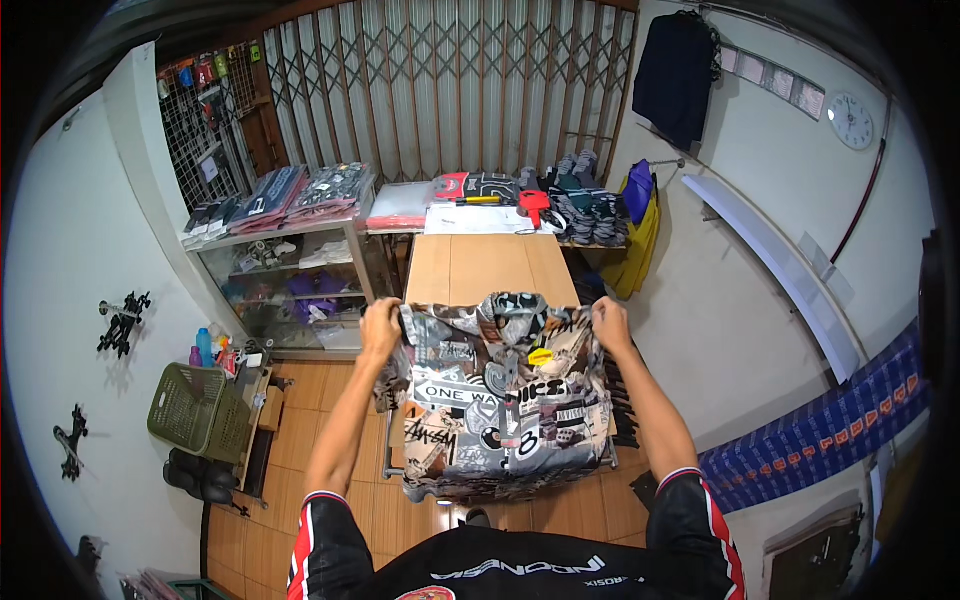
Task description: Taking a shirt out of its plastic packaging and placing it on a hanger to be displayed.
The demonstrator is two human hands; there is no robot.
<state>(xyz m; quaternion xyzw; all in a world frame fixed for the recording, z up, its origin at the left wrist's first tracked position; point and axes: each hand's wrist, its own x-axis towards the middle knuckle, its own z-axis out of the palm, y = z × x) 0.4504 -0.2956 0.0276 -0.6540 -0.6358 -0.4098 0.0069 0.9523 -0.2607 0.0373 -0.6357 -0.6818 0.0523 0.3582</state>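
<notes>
A patterned collared shirt (502,405) in grey, brown and black hangs spread between my hands, its collar at the top and its front facing me. My left hand (381,328) grips it at the left shoulder edge, and my right hand (611,325) grips the opposite shoulder. The shirt's lower part drapes over the near end of a table topped with brown cardboard (487,262). At the far end of that table lie white paper sheets (476,220), a yellow and black cutter or marker (478,200) and a red handheld tool (534,204).
Packed garments (270,196) lie on a glass display cabinet (292,285) at the left. Bundled dark garments (589,202) are stacked at the back right. A green plastic basket (196,409) stands low at the left. A folding metal gate (450,90) closes the back.
</notes>
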